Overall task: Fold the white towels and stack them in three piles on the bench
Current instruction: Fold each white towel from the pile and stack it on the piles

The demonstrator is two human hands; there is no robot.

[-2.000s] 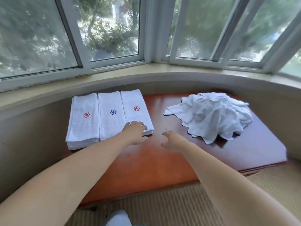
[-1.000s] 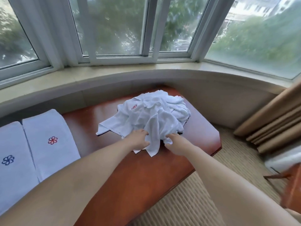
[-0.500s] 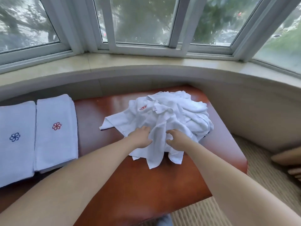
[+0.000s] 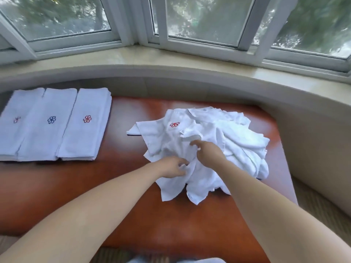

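While both hands [image 4: 171, 166] [image 4: 207, 152] pinch cloth, the unfolded towel heap [image 4: 228, 141] lies just beyond their fingertips, nearer the right.

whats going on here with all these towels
A person is folding white towels on a wooden bench. Three folded piles sit side by side at the left. Both hands are in the loose heap on the right: the left hand pinches a towel, and the right hand reaches into the heap.
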